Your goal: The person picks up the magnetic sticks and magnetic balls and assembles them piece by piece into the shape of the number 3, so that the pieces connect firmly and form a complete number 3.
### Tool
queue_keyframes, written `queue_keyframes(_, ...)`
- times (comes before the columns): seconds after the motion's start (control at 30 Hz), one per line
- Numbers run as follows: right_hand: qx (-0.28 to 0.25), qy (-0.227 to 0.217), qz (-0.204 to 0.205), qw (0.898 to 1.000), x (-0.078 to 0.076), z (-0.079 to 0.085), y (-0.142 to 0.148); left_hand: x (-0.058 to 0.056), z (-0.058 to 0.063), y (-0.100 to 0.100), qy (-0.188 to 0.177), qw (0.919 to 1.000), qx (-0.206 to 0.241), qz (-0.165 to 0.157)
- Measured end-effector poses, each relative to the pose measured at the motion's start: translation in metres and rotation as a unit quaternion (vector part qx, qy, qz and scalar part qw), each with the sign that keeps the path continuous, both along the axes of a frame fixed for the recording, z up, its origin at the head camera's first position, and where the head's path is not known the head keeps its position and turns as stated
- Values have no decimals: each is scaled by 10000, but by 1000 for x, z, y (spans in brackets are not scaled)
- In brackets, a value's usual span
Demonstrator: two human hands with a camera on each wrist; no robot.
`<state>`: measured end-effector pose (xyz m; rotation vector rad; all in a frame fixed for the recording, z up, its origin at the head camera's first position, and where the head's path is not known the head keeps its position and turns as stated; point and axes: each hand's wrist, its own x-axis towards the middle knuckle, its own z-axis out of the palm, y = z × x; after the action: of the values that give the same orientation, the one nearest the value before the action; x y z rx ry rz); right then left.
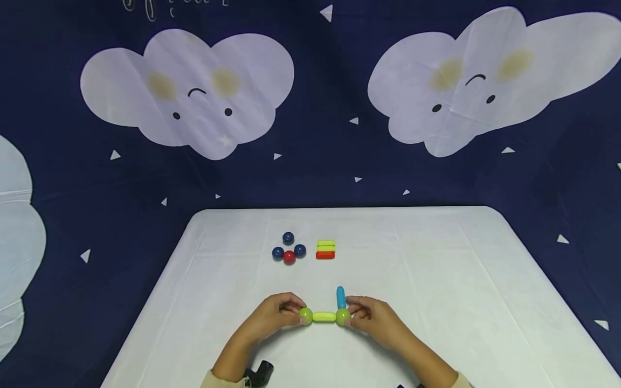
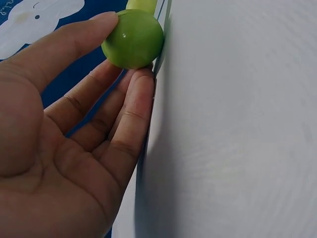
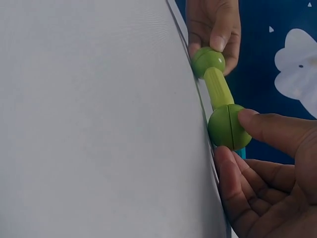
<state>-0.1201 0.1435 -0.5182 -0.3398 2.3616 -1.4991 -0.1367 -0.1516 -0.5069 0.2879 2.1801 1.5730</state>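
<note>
Left fingers: We see the left hand (image 1: 277,313) pinch one green ball (image 1: 305,316) between thumb and fingertips.
Right fingers: The right hand (image 1: 375,318) pinches the other green ball (image 1: 342,317), perhaps to steady that end.
Yellow-green rod: We find this rod (image 1: 324,317) between the two sets of fingers, joining the balls; the matching grips likely keep it in line.
Blue rod: It (image 1: 341,297) projects from the right-hand ball, just beside the right fingers; we cannot tell whether they touch it.
Spare balls: Beyond the left fingers, three dark blue balls (image 1: 288,238) cluster with a red ball (image 1: 289,257).
Spare rods: Beyond the gap between the hands, two loose yellow-green rods (image 1: 326,246) and a red rod (image 1: 325,255) lie side by side, apparently sorted by shape.
Bench: Its white surface (image 1: 436,258) spreads beneath the fingers.
</note>
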Motion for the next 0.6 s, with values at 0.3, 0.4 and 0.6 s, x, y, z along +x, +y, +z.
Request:
queue_keyframes(0.3, 37, 161, -141, 9998, 3, -4, -2, -5, 3, -8, 257, 9982, -432, 325)
queue_keyframes(0.4, 38, 216, -182, 9996, 4, -4, -2, -11, 4, -13, 410, 9929, -626, 925)
queue_keyframes(0.6, 63, 344, -186, 9992, 5, -5, -1, -25, 6, -21, 733, 9768, -791, 1850)
